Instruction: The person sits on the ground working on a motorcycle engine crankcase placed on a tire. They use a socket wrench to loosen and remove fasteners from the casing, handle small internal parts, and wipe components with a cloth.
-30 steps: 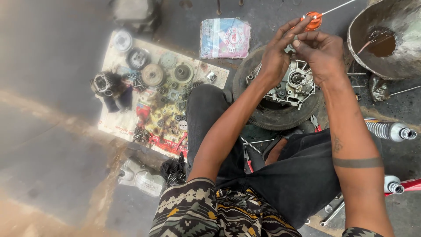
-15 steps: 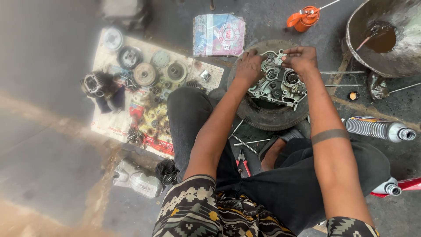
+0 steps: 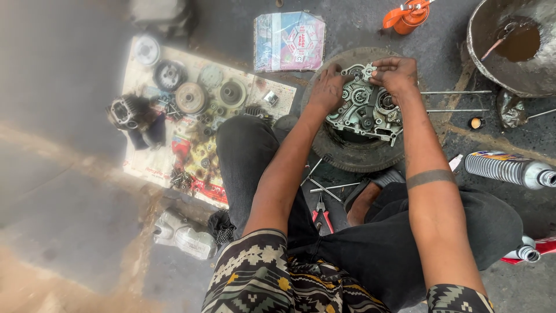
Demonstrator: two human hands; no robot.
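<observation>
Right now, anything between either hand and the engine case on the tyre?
Nothing visible. The left hand rests on the engine case's left edge and the right hand on its top edge; both touch it directly. The case sits on the tyre.

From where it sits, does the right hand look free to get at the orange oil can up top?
Probably yes. The right hand rests on the engine case, and the orange oil can lies just beyond it on bare ground, with nothing between them. An arm stretch looks enough.

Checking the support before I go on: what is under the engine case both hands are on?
The engine case rests on an old tyre lying flat on the ground. The tyre's hole beneath the case is covered, so its contents cannot be seen.
</observation>
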